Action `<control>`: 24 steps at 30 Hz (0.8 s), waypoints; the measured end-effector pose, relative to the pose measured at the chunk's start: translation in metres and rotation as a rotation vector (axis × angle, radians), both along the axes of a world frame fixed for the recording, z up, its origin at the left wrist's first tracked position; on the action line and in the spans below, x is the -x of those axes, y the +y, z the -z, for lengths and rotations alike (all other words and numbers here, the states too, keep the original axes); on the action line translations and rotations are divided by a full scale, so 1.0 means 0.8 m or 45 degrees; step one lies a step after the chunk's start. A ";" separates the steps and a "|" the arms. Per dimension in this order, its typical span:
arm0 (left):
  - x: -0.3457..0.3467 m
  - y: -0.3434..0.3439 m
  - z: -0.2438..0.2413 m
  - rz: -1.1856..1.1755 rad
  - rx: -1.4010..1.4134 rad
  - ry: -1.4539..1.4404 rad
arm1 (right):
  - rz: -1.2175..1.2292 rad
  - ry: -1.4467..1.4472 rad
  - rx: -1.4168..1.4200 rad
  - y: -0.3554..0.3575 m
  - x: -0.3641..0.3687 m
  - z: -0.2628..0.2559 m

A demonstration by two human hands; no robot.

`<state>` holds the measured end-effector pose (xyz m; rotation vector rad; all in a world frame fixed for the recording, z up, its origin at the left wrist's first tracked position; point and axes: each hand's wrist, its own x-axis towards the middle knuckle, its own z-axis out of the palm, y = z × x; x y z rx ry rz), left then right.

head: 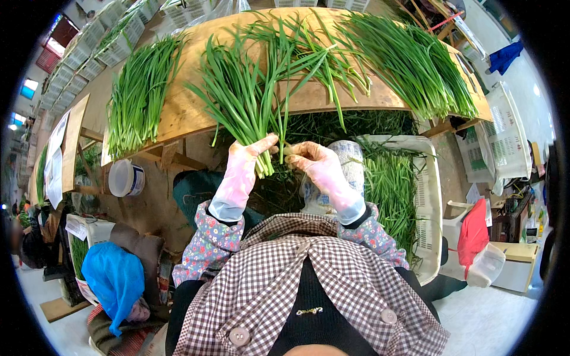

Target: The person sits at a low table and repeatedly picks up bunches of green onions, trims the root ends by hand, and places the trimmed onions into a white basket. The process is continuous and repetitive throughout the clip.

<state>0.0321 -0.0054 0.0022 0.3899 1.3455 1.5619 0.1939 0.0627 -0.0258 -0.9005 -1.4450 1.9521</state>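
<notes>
My left hand (236, 171), in a thin, pale, stained glove, grips a bunch of green Chinese chives (242, 100) near the cut ends. Their pale stems stick out below the fist, and the leaves fan out over the near edge of the plywood table (189, 104). Beside it, my right hand (318, 164), gloved alike, has thumb and forefinger pinched at the lower end of a chive stalk (281, 133) that hangs slightly apart from the bunch. Loose chives (329, 58) lie crosswise on the table just beyond my hands.
Aligned chive piles lie at the table's left (142, 93) and right (405, 62). A white plastic crate (429, 209) of chives stands by my right side. Leaf scraps (356, 124) lie under the table. A white bucket (126, 178) stands at left, near a blue-covered person (113, 280).
</notes>
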 end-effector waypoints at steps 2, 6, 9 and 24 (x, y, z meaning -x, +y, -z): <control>0.005 0.005 0.011 0.024 -0.070 0.055 | -0.028 -0.073 -0.116 -0.005 0.003 0.001; 0.014 0.006 0.006 0.196 0.108 0.064 | 0.162 0.151 -0.272 0.008 0.007 -0.010; 0.008 -0.002 -0.001 0.218 0.074 0.045 | 0.404 0.259 -0.502 0.045 0.012 -0.037; 0.001 0.009 0.013 0.051 -0.087 0.006 | 0.123 -0.646 -0.619 -0.002 0.010 -0.026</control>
